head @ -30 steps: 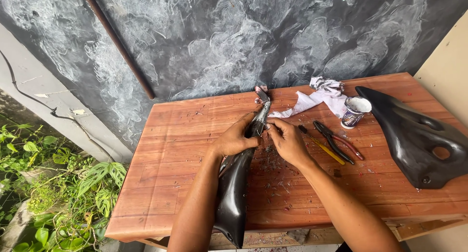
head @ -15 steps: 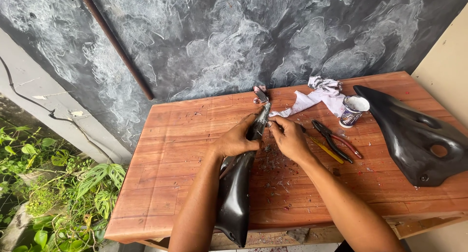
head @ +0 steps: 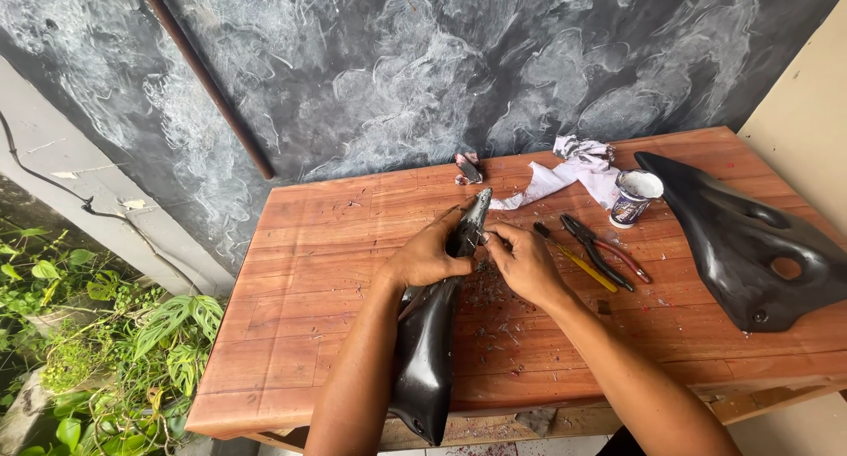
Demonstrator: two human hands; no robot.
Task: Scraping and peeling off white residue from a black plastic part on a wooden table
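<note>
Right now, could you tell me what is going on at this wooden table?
A person is working on a long black plastic panel lying on the wooden table. The left hand grips it near its pointed tip, while the right hand pinches at the edge of that tip. Small scrapings lie scattered beside it. To the right are a yellow-handled screwdriver, pliers, a small white cup, a white rag and a second black panel.

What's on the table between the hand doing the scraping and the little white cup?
Between the right hand and the cup, the head view shows a yellow-handled screwdriver and red-handled pliers.
</note>
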